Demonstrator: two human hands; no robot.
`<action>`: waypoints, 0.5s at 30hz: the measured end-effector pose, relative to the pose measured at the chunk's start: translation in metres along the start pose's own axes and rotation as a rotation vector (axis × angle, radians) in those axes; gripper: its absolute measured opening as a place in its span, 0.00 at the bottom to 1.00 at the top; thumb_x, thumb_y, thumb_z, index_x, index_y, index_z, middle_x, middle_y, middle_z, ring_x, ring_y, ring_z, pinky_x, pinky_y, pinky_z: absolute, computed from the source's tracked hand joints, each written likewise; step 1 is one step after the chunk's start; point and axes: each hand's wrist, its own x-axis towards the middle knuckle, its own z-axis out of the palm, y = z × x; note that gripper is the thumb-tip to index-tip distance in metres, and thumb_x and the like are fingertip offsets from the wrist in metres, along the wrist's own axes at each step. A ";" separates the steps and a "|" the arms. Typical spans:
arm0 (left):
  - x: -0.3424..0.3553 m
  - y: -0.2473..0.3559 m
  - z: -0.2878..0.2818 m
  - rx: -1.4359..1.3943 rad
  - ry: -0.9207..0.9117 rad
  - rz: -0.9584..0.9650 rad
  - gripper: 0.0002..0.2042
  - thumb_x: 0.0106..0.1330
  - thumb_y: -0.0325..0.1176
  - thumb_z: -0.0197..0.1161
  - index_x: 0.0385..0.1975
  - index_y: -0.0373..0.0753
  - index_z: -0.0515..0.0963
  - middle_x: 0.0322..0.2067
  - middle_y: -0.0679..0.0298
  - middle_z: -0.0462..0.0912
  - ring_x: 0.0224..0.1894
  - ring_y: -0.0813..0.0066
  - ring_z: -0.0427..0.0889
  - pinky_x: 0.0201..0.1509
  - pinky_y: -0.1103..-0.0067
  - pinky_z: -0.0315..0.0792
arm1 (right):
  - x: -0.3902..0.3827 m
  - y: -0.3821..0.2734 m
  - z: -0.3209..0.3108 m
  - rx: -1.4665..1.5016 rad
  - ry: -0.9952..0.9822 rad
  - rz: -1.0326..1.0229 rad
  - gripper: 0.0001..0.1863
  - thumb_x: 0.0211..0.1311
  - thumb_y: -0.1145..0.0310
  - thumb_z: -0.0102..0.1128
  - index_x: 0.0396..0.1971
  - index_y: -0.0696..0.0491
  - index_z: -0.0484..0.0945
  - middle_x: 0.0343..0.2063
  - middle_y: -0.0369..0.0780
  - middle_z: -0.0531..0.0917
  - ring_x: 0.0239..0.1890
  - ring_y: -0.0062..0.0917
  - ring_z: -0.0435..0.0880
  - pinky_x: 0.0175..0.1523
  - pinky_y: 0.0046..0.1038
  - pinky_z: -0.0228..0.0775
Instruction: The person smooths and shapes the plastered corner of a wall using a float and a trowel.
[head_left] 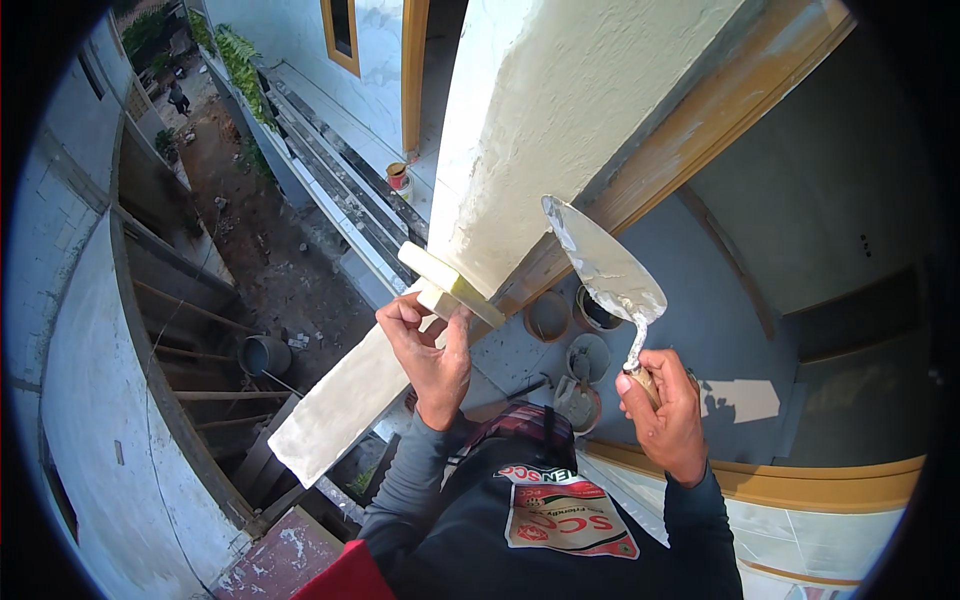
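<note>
The left hand (430, 355) pinches the grip of a pale yellow float (455, 285) between thumb and fingers; to its right, the right hand (662, 412) is wrapped around the handle of a trowel (605, 265), its blade smeared and pointing far left; the float is by the near end of a plastered pillar (560, 110), though contact is hard to judge; buckets (548, 339) stand lower, between the hands; a small can (398, 180) sits farther left; farthest left is a person (179, 98).

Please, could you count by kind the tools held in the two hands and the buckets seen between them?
Trowel, in the right hand: 1
Pale yellow float, in the left hand: 1
Buckets: 4
Total: 6
</note>
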 end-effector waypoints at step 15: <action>0.000 -0.002 -0.002 0.052 0.010 0.000 0.25 0.59 0.18 0.68 0.42 0.43 0.56 0.44 0.61 0.68 0.49 0.76 0.73 0.49 0.73 0.81 | -0.001 -0.028 0.007 -0.160 0.083 -0.095 0.13 0.66 0.72 0.64 0.44 0.60 0.71 0.27 0.48 0.81 0.28 0.38 0.83 0.35 0.33 0.73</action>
